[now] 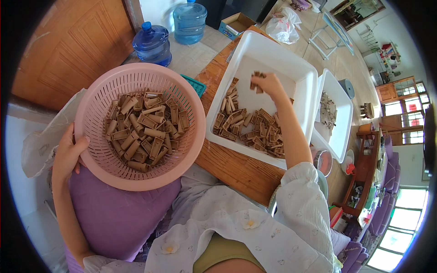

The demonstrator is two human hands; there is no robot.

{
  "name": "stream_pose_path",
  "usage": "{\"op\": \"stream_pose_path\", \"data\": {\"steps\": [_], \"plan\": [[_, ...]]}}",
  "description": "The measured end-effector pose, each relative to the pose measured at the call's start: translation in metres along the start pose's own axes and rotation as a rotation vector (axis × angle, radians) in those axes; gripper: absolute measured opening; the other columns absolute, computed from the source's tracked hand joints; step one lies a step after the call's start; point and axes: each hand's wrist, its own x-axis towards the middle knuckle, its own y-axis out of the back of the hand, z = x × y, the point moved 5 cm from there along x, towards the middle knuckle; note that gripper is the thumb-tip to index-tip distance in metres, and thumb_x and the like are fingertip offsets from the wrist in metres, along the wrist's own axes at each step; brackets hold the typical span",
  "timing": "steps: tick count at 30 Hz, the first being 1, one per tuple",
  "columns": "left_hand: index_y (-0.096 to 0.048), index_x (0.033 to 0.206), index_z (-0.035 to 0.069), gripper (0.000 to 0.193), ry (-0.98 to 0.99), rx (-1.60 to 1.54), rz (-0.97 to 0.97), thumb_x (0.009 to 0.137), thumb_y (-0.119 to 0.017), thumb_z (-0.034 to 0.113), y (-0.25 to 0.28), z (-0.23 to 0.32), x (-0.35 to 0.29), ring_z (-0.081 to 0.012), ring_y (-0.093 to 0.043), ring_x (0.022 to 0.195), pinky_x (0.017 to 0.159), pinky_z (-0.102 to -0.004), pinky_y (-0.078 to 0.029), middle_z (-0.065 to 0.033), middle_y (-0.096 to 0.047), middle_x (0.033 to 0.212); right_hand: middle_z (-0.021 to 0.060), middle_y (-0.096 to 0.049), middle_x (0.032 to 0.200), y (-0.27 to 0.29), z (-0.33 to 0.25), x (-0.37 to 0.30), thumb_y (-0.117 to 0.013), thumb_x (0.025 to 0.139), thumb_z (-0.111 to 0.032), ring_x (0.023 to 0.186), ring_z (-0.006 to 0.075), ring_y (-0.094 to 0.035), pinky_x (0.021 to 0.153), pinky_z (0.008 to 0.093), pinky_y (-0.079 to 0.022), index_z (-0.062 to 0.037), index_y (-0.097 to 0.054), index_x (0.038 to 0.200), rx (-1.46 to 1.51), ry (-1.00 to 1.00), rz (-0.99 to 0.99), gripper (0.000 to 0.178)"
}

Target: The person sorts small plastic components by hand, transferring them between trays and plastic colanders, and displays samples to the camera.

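Observation:
My left hand (68, 152) grips the rim of a pink slotted plastic basket (132, 183) at its left side. The basket rests by my lap and holds a heap of small brown trough-shaped plastic parts (152, 120). Over the white plastic tub (306, 75) to the right, my right hand (270, 85) is closed on several brown plastic parts (257, 88). Below that hand, more loose brown parts (261, 132) lie along the tub's near and left sides. My right forearm hides some of the tub's right side.
The tub stands on a wooden bench (241, 175). Beyond it is a second white tub (347, 109) with greyish-brown pieces. Blue water jugs (152, 45) and an open cardboard box (236, 25) stand at the back. A purple cushion (104, 209) lies under the basket.

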Motion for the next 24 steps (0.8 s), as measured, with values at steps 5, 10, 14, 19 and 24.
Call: {"op": "stream_pose_path", "data": {"steps": [5,10,14,19,24], "plan": [[-0.042,0.117,0.001,0.046,0.015,0.026,0.012,0.076,-0.050,0.019,0.000,-0.004,0.001,-0.0060,-0.045,0.038,0.026,-0.0176,-0.029,-0.0037,-0.053,0.070,0.0090,-0.059,0.090,-0.026,-0.152,-0.079,-0.067,0.072,-0.029,0.076,0.0147,-0.057,0.067,0.0286,-0.048,0.0019,-0.050,0.109,0.300,0.479,-0.254,0.051],[-0.042,0.116,0.002,0.045,0.005,0.031,0.009,0.076,-0.050,0.020,0.003,-0.006,-0.002,-0.0059,-0.044,0.038,0.026,-0.0176,-0.029,-0.0025,-0.052,0.067,0.0121,-0.053,0.108,-0.042,-0.200,-0.121,-0.068,0.072,-0.034,0.097,0.0182,-0.053,0.082,0.0327,-0.045,-0.0023,-0.040,0.123,0.085,0.905,-0.390,0.066],[-0.042,0.116,0.002,0.045,0.000,0.011,-0.011,0.076,-0.050,0.021,0.002,-0.007,0.000,-0.0057,-0.044,0.038,0.026,-0.0174,-0.029,-0.0024,-0.051,0.068,0.0111,-0.054,0.105,-0.013,-0.124,-0.072,-0.067,0.073,-0.030,0.096,0.0192,-0.054,0.082,0.0312,-0.045,-0.0035,-0.048,0.116,0.218,0.626,-0.296,0.054],[-0.042,0.116,0.002,0.045,-0.002,0.018,-0.008,0.076,-0.050,0.020,0.000,0.000,-0.001,-0.0051,-0.044,0.039,0.026,-0.0173,-0.029,-0.0030,-0.053,0.071,0.0138,-0.059,0.095,-0.004,0.047,-0.025,-0.066,0.070,-0.021,0.089,0.0229,-0.057,0.078,0.0321,-0.045,-0.0052,-0.051,0.110,-0.407,0.234,-0.142,0.045],[-0.042,0.116,0.001,0.045,-0.018,0.028,0.011,0.076,-0.050,0.020,0.000,-0.001,0.000,-0.0049,-0.044,0.039,0.026,-0.0172,-0.028,-0.0032,-0.053,0.071,0.0166,-0.059,0.098,-0.012,0.092,-0.036,-0.068,0.067,-0.020,0.088,0.0292,-0.057,0.080,0.0366,-0.044,-0.0062,-0.049,0.112,-0.566,0.094,-0.196,0.051]]}}
